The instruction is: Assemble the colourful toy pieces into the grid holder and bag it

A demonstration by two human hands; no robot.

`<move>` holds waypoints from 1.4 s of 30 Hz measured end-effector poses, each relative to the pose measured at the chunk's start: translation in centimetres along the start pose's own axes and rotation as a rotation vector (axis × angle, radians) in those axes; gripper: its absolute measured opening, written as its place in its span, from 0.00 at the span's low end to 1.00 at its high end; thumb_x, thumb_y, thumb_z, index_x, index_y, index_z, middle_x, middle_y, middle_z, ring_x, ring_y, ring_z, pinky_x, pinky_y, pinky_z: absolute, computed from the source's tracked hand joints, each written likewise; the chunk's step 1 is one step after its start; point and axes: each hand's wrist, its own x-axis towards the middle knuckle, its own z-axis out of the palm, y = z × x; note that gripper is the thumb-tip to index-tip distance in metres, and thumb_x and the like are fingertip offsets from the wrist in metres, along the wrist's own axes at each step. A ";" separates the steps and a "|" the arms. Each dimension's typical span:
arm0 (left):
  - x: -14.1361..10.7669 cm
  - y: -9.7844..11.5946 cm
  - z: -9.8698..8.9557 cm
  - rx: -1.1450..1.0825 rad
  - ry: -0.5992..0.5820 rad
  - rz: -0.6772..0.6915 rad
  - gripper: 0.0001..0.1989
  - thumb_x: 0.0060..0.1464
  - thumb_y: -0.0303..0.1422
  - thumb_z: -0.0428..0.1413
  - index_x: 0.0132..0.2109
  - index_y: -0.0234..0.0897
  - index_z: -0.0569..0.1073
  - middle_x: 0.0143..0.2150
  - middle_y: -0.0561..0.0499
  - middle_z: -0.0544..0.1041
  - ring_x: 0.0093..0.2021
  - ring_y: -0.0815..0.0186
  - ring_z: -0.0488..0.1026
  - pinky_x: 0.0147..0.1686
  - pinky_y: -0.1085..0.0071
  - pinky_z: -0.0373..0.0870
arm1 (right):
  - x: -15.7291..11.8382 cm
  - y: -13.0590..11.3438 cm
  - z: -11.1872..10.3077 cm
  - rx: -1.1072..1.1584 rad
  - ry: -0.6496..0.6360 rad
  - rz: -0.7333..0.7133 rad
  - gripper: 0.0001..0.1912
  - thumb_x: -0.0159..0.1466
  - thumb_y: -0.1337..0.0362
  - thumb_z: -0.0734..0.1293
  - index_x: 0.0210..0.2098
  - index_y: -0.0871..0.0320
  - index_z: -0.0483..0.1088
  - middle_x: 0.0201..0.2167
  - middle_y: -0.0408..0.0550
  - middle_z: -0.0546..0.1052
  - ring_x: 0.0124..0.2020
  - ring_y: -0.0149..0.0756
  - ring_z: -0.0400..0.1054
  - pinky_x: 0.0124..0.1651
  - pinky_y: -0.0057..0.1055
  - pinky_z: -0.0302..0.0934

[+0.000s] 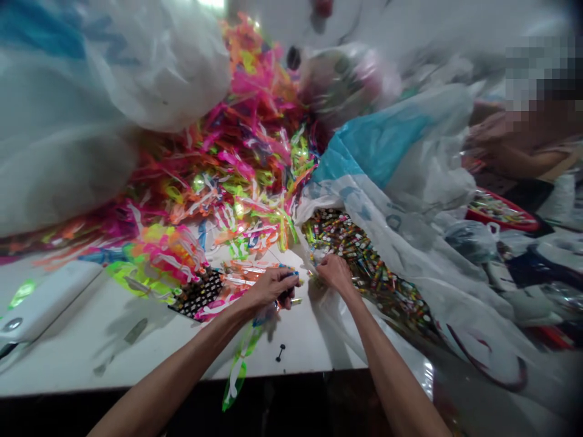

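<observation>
Our left hand [273,286] closes its fingers on a small blue piece [296,274] above the counter [303,349]; our right hand [336,271], grip unclear, curls by many bagged tubes [376,261]. Neon strips [241,164] lie loose.

Two bare forearms reach in from the bottom of the frame: L forearm [182,367] slants up and to the R, R forearm [387,355] up and to the L. L hand [279,287] is partly closed, fingers curled w/ thumb laid across toward the index. R hand [334,271], just beside it, is bent palm-down, knuckles up, fingers bunched; fingertips n/c (not clear).
</observation>
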 end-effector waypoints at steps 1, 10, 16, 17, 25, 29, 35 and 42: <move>0.0 -0.4 0.0 -0.018 -0.015 0.003 0.18 0.50 0.45 0.54 0.33 0.31 0.68 0.23 0.54 0.68 0.16 0.74 0.67 0.16 0.79 0.60 | 0.0 -0.1 -0.2 0.064 -0.026 0.008 0.06 0.47 0.64 0.65 0.19 0.61 0.68 0.22 0.50 0.73 0.30 0.39 0.69 0.33 0.31 0.59; -1.8 -0.2 -0.9 -0.061 -0.062 -0.019 0.20 0.50 0.44 0.54 0.44 0.32 0.68 0.26 0.53 0.71 0.18 0.75 0.67 0.17 0.79 0.57 | -3.3 2.4 -3.5 0.199 -0.002 0.060 0.11 0.47 0.59 0.65 0.27 0.59 0.67 0.17 0.43 0.69 0.19 0.33 0.63 0.24 0.30 0.57; -2.4 0.0 -1.2 0.011 0.045 -0.014 0.18 0.52 0.45 0.51 0.35 0.32 0.69 0.22 0.56 0.67 0.16 0.77 0.61 0.17 0.78 0.54 | -4.4 4.8 -7.2 -0.397 0.341 0.042 0.13 0.54 0.63 0.62 0.38 0.60 0.69 0.36 0.63 0.74 0.38 0.53 0.68 0.37 0.44 0.56; -2.2 0.0 -1.0 0.024 0.042 -0.023 0.18 0.52 0.45 0.51 0.35 0.32 0.68 0.23 0.56 0.67 0.16 0.76 0.62 0.17 0.78 0.53 | -4.5 4.4 -6.8 -0.386 0.298 -0.007 0.12 0.56 0.62 0.61 0.37 0.60 0.69 0.37 0.63 0.74 0.40 0.52 0.68 0.38 0.42 0.57; -1.6 -0.5 0.4 0.112 -0.001 -0.018 0.11 0.53 0.40 0.48 0.35 0.35 0.65 0.25 0.57 0.68 0.16 0.77 0.61 0.17 0.78 0.52 | -4.3 -1.1 0.9 -0.223 -0.038 -0.226 0.10 0.54 0.73 0.59 0.30 0.60 0.71 0.38 0.57 0.75 0.42 0.46 0.67 0.44 0.39 0.55; -2.0 -0.5 -0.2 0.090 0.015 -0.062 0.05 0.50 0.32 0.46 0.32 0.36 0.63 0.24 0.57 0.69 0.16 0.76 0.62 0.17 0.77 0.53 | -3.7 -1.4 0.8 -0.099 -0.118 -0.198 0.09 0.51 0.72 0.62 0.31 0.60 0.71 0.26 0.51 0.75 0.32 0.41 0.69 0.35 0.34 0.59; -2.0 -0.7 -0.1 0.044 -0.040 -0.091 0.07 0.48 0.33 0.48 0.34 0.35 0.65 0.26 0.54 0.72 0.18 0.74 0.65 0.19 0.77 0.57 | -6.3 -3.3 -1.0 0.810 -0.389 -0.017 0.14 0.51 0.57 0.68 0.34 0.60 0.69 0.17 0.37 0.66 0.16 0.26 0.60 0.20 0.24 0.55; -2.3 -0.3 0.4 -0.022 -0.113 -0.078 0.08 0.46 0.29 0.46 0.35 0.34 0.66 0.22 0.55 0.70 0.16 0.74 0.62 0.17 0.77 0.56 | -8.3 -4.6 -1.0 1.059 -0.430 0.069 0.13 0.46 0.60 0.73 0.25 0.60 0.69 0.16 0.38 0.69 0.14 0.23 0.60 0.17 0.21 0.51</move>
